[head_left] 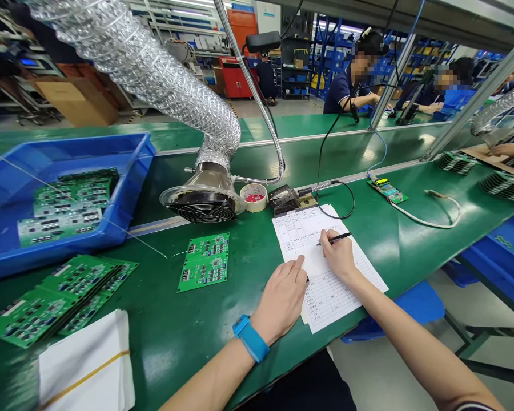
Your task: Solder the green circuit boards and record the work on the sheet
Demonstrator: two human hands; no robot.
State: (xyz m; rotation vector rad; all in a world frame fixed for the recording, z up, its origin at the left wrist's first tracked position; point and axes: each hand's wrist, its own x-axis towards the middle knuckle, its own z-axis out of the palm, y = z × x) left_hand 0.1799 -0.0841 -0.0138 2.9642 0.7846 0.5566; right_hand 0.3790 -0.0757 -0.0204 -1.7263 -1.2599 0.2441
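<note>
My right hand (339,254) pinches a black pen (341,237) over a printed form (338,297) made up of white sheets. On the left part of the same papers rests my left hand (282,294), fingers bent and close together. A small dark tip shows beside its fingertips; what it belongs to is hidden. A blue wrist strap (251,338) is around my left wrist. To the left of my hands, a green circuit board (204,262) with two small displays lies flat on the green bench (188,348).
At left are a blue bin (132,188) of boards, a board stack (55,297) and banded white sheets (85,365). A fume extractor (205,197) overhangs the bench near a tape roll (254,197). A wired module (385,188) lies right. Co-workers (346,94) sit across.
</note>
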